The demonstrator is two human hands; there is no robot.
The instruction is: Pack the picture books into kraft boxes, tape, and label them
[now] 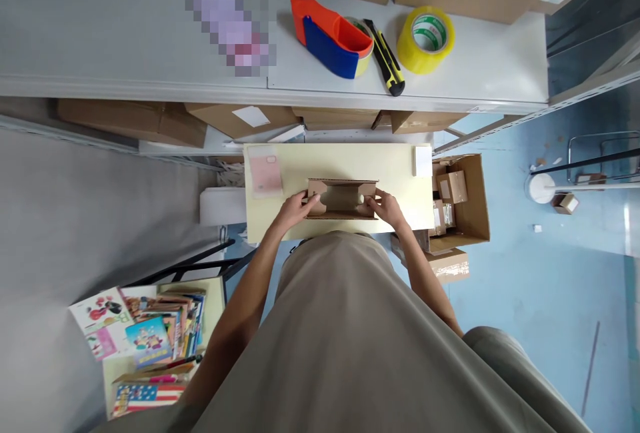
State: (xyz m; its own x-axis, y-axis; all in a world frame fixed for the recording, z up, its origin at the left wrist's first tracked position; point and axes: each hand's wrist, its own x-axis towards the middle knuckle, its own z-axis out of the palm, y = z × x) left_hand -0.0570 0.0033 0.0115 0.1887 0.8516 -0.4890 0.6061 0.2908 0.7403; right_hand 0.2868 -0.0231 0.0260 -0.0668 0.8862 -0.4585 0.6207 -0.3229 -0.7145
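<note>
A small brown cardboard box [342,215] stands with its top open on the pale yellow table [400,209], close to my body. At its left end my left hand [296,210] grips the cardboard, thumb over the end flap and fingers outside. My right hand [386,209] holds the opposite end the same way, thumb reaching inward. Between them the box's inside shows, with end flaps folded partly in. Left of the box lies a flat pink item [265,173] in a clear sleeve. A small white block [423,161] sits at the table's far right corner.
On the grey shelf [150,53] ahead are a red-and-blue tape dispenser [330,43], a yellow-black box cutter [385,59] and a yellow tape roll [407,53]. A large carton [475,199] holding small boxes stands right. Books [150,339] lie lower left.
</note>
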